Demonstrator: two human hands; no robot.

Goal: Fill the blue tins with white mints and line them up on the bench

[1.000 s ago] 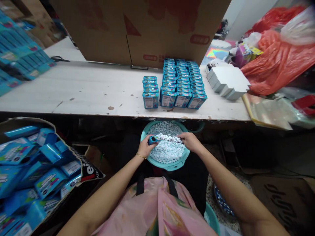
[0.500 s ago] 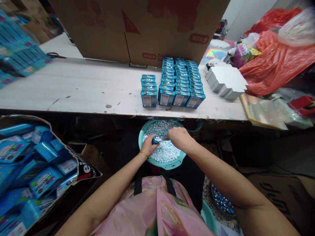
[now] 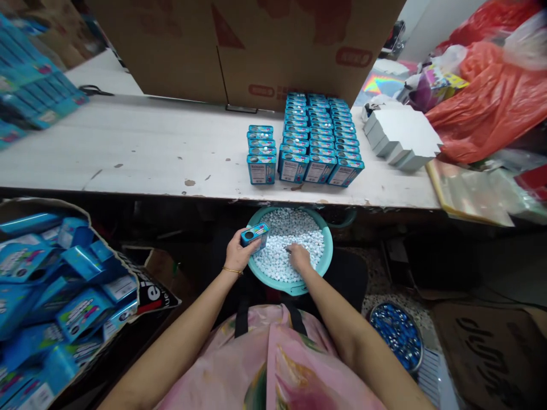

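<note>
My left hand (image 3: 240, 249) grips a small blue tin (image 3: 255, 233) over the left rim of a turquoise basin (image 3: 328, 250). The tin's printed top, with a dark round spot, faces up. White pellets (image 3: 280, 265) fill much of the basin. My right hand (image 3: 300, 257) is down at the pellets with its fingers closed on a small scoop (image 3: 289, 249); only a little of it shows, the rest hidden by the fingers and pellets. On the table ahead, blue tins (image 3: 320, 145) stand in three full rows, beside a shorter row (image 3: 261, 165). A few pellets lie on their tops.
A bag (image 3: 156, 296) of loose blue tins is at left. A large cardboard box (image 3: 239, 51) stands on the white table (image 3: 154, 148). White cartons (image 3: 404, 136) and red plastic bags (image 3: 482, 97) lie right; a bowl of blue pieces (image 3: 395, 336) sits on the floor.
My right hand has moved from the tin's mouth down to the pellets with the scoop. My left hand has shifted left and turned the tin. The view has moved slightly.
</note>
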